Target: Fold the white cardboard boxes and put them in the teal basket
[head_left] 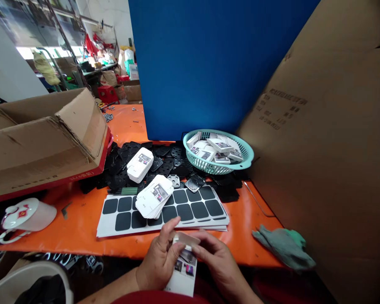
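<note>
- Pinching a printed card (182,278), your left hand (158,259) and right hand (220,261) clamp its upper end.
- Orange tabletop (76,221) bears a teal basket (205,165).
- Blue panel (209,71) rises behind.

A workshop: black parts (118,168) lie heaped beside an open cardboard carton (34,145).

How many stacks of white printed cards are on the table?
2: the rear stack among the black pieces, the front stack on the sheets with black squares. Others may be hidden.
</note>
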Tool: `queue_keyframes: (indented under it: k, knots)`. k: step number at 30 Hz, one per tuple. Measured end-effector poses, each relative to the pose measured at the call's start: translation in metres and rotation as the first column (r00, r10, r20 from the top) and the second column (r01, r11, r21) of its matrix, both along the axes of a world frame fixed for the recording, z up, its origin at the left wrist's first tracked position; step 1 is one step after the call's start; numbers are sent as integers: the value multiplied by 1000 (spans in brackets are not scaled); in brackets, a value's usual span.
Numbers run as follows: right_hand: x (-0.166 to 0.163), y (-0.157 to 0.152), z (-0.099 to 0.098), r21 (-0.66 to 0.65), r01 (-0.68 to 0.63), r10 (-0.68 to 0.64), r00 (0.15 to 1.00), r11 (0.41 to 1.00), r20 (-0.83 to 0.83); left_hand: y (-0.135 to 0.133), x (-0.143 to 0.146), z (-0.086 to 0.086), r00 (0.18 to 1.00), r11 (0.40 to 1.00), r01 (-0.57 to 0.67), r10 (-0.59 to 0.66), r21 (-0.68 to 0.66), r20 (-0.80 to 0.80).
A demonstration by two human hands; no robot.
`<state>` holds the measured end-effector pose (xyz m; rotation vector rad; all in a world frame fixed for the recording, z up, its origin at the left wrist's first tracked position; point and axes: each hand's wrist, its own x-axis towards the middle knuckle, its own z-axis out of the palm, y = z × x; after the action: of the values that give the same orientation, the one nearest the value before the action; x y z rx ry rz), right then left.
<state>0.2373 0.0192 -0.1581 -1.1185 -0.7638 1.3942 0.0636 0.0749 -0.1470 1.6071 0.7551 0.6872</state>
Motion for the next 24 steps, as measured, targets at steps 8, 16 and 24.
queue_keyframes:
  k: [8, 16, 24]
  knots:
    - [2, 1, 13, -59, -29, 36, 991, 998, 129, 7, 3, 18, 989, 996, -89, 91, 15, -119]
    - [-4, 3, 17, -318, 17, -64, 988, 948, -139, 11, 11, 20, 991, 903, -126, 94, -411, -99]
    - [-10, 0, 19, -329, 39, -55, 998, 943, -39, 15, 6, 22, 994, 804, -107, 66, -584, -90]
